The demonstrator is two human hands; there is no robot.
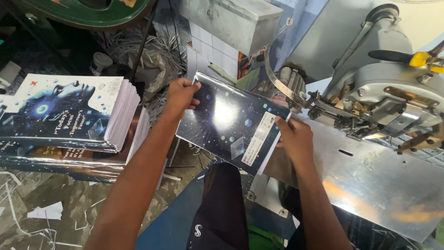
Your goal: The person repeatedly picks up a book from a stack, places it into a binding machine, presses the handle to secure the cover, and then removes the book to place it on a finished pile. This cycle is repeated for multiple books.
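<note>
nearest to us, below the booklet, our dark trouser leg (222, 208) and a blue panel (171, 227) show above a floor strewn with paper offcuts (46, 212). we hold one glossy dark booklet (229, 120) tilted in the air between both hands, its right corner at the near edge of the shiny steel table (370, 180). our right hand (293, 139) grasps the booklet's right edge, where its pale label sits: the thumb lies on top of the cover and the other fingers are curled out of sight underneath. our left hand (180, 95) pinches the booklet's far left corner, the thumb pressed on the cover and the fingers wrapped behind it. both hands are closed on the booklet; neither is loose.

left of the booklet, well apart from it, a stack of like booklets (69, 115) rests on a lower pile with shiny edges. right of the booklet and just beyond its upper corner stands the grey stitching machine (388, 88), with a yellow-handled tool (416, 58) lying on top. farther off, behind the booklet, sits a grey metal box (236, 21).
</note>
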